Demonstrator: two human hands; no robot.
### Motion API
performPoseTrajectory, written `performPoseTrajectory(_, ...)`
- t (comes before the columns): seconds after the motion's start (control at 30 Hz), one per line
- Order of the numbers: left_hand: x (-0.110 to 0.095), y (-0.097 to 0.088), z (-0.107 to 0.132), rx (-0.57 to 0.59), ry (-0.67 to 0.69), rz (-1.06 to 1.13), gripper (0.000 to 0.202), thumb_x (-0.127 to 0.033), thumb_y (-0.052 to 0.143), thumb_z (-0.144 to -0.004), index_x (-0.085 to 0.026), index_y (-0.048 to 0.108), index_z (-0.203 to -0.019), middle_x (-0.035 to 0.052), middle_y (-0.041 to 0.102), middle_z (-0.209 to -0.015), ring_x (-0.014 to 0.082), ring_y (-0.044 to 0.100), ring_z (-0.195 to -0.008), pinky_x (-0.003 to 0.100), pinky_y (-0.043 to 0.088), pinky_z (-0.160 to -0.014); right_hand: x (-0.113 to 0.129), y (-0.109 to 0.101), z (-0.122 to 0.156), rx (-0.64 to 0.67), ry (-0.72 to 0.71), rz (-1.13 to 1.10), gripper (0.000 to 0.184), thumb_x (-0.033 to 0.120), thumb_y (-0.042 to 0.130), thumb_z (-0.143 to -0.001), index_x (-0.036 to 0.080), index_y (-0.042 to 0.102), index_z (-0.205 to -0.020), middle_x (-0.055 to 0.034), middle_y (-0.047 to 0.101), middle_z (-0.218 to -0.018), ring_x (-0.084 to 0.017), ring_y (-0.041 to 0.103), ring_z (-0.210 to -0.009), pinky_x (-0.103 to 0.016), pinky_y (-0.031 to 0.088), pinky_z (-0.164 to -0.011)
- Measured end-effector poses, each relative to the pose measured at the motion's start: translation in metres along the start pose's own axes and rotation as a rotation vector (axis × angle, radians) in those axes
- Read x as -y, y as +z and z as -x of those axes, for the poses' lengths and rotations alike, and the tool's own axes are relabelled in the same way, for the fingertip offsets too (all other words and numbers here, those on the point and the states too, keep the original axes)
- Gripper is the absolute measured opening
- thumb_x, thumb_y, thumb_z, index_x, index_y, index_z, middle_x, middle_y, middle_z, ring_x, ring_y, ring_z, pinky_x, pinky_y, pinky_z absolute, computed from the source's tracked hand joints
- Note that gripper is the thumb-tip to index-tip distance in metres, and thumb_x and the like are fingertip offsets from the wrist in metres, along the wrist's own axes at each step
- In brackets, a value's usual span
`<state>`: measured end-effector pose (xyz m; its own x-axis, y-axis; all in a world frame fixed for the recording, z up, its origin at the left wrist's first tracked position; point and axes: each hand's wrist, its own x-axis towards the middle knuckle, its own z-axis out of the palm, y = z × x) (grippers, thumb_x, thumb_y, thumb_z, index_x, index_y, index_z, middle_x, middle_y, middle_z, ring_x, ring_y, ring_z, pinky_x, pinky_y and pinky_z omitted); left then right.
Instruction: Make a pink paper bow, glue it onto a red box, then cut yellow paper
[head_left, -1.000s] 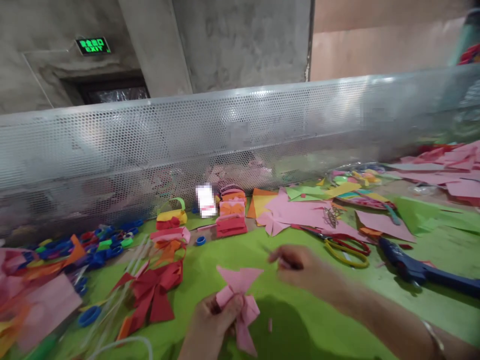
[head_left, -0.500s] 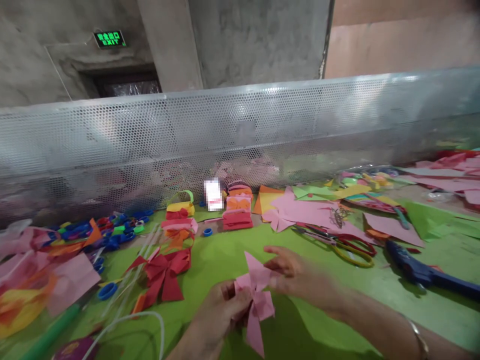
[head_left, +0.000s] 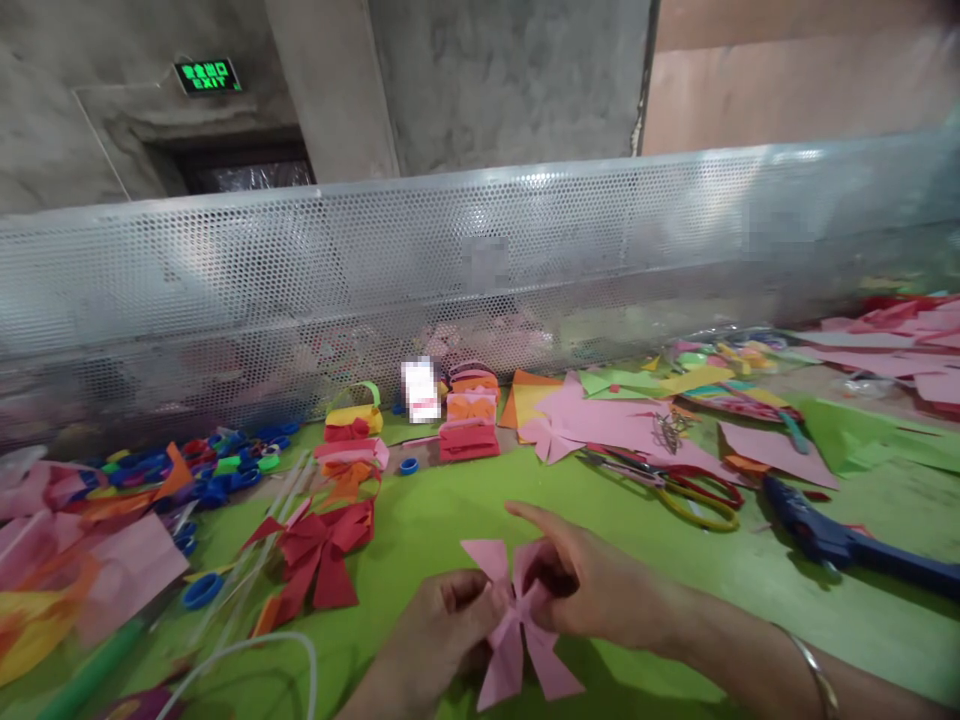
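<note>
A pink paper bow (head_left: pixel 517 640) is held over the green table cover (head_left: pixel 442 510), low in the middle of the view. My left hand (head_left: pixel 439 630) pinches the bow's knot from the left, fingers closed. My right hand (head_left: pixel 577 585) meets it from the right, thumb and fingers closed on the knot with the index finger stretched out above. A metal bangle (head_left: pixel 814 675) circles my right wrist. A finished red paper bow (head_left: pixel 319 555) lies to the left of my hands.
Yellow-and-red scissors (head_left: pixel 686 490) and a blue glue gun (head_left: pixel 840 540) lie to the right. Small folded paper bags (head_left: pixel 469 420) stand by the perforated metal screen (head_left: pixel 480 280). Coloured plastic rings (head_left: pixel 202 470), clear sticks and paper scraps crowd the left; pink sheets (head_left: pixel 615 420) lie at the right.
My right hand came in from the right and closed on the bow's knot. The bow swung from tilted to spread, wings up and tails down.
</note>
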<state>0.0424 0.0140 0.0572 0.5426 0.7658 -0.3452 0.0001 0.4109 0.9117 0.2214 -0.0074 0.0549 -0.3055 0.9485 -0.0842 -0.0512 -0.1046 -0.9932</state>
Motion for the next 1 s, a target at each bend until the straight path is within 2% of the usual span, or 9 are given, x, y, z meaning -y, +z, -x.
performPoseTrajectory(0.07,0.000,-0.002,-0.002,-0.023,0.034,-0.015,0.038,-0.041,0.080,-0.051,-0.011,0.067,-0.068,0.0021,0.060,-0.059,0.0104,0.052,-0.054,0.022,0.039,-0.055,0.006,0.000,0.002,0.023,-0.016,0.017,0.095,0.007,0.063,-0.061,0.017,0.014,-0.141,0.0029,0.062,-0.079,-0.011,0.056,-0.068,-0.026,0.043,-0.063)
performPoseTrajectory(0.13,-0.001,-0.003,-0.002,-0.099,0.058,-0.009,0.034,-0.036,0.081,-0.051,-0.011,0.067,-0.070,0.0030,0.062,-0.062,0.0109,0.054,-0.056,0.023,0.039,-0.057,0.011,-0.002,0.002,-0.039,-0.015,-0.016,0.095,0.015,0.064,-0.065,0.018,0.009,-0.142,0.0001,0.063,-0.084,-0.014,0.058,-0.072,-0.029,0.044,-0.066)
performPoseTrajectory(0.27,-0.002,-0.004,-0.001,-0.222,0.061,0.078,0.031,-0.032,0.081,-0.051,-0.013,0.066,-0.071,0.0026,0.065,-0.066,0.0121,0.056,-0.058,0.024,0.042,-0.060,0.010,-0.005,-0.001,-0.154,-0.012,-0.024,0.086,0.036,0.063,-0.073,0.015,0.015,-0.141,-0.0035,0.063,-0.084,-0.017,0.061,-0.076,-0.033,0.045,-0.072)
performPoseTrajectory(0.37,0.000,-0.004,-0.003,-0.236,0.075,0.086,0.033,-0.029,0.082,-0.049,-0.013,0.068,-0.074,0.0026,0.065,-0.065,0.0123,0.056,-0.055,0.025,0.043,-0.058,0.000,-0.004,-0.004,-0.136,-0.005,0.032,0.088,0.030,0.068,-0.068,0.013,0.018,-0.140,-0.0026,0.063,-0.082,-0.017,0.060,-0.075,-0.030,0.044,-0.068)
performPoseTrajectory(0.53,0.004,0.003,-0.005,-0.204,0.082,0.036,0.039,-0.016,0.082,-0.043,-0.012,0.068,-0.079,0.0054,0.067,-0.071,0.0151,0.058,-0.063,0.026,0.044,-0.062,-0.013,0.002,-0.006,-0.132,-0.016,0.134,0.073,0.014,0.060,-0.069,0.013,0.029,-0.134,0.0044,0.057,-0.069,-0.012,0.055,-0.064,-0.024,0.039,-0.057)
performPoseTrajectory(0.67,0.003,0.009,-0.003,-0.196,0.116,0.032,0.033,-0.022,0.081,-0.048,-0.011,0.068,-0.077,0.0069,0.068,-0.072,0.0165,0.059,-0.065,0.029,0.045,-0.066,-0.012,0.003,-0.005,-0.084,0.036,0.105,0.069,0.014,0.062,-0.067,0.013,0.034,-0.130,0.0044,0.056,-0.070,-0.012,0.054,-0.065,-0.023,0.038,-0.055)
performPoseTrajectory(0.8,0.001,0.008,-0.002,-0.303,0.162,0.040,0.030,-0.026,0.080,-0.051,-0.012,0.066,-0.074,0.0035,0.065,-0.065,0.0150,0.057,-0.060,0.027,0.043,-0.060,-0.007,0.001,-0.002,-0.042,0.006,0.071,0.058,0.022,0.061,-0.073,0.015,0.039,-0.127,0.0013,0.059,-0.075,-0.013,0.056,-0.070,-0.025,0.041,-0.061)
performPoseTrajectory(0.93,-0.005,0.003,0.000,-0.407,0.171,0.041,0.025,-0.029,0.077,-0.056,-0.013,0.065,-0.071,-0.0003,0.061,-0.060,0.0099,0.051,-0.053,0.023,0.039,-0.055,-0.004,-0.004,-0.003,-0.091,-0.023,0.184,0.034,0.034,0.056,-0.078,0.015,0.056,-0.105,-0.0009,0.061,-0.075,-0.015,0.057,-0.069,-0.028,0.044,-0.065)
performPoseTrajectory(1.0,-0.008,0.001,0.001,-0.418,0.184,0.062,0.026,-0.033,0.075,-0.059,-0.013,0.065,-0.073,-0.0006,0.061,-0.061,0.0096,0.051,-0.053,0.023,0.040,-0.055,-0.003,-0.004,-0.003,-0.061,-0.019,0.247,0.030,0.041,0.056,-0.078,0.015,0.062,-0.093,-0.0021,0.062,-0.074,-0.015,0.057,-0.066,-0.027,0.044,-0.063)
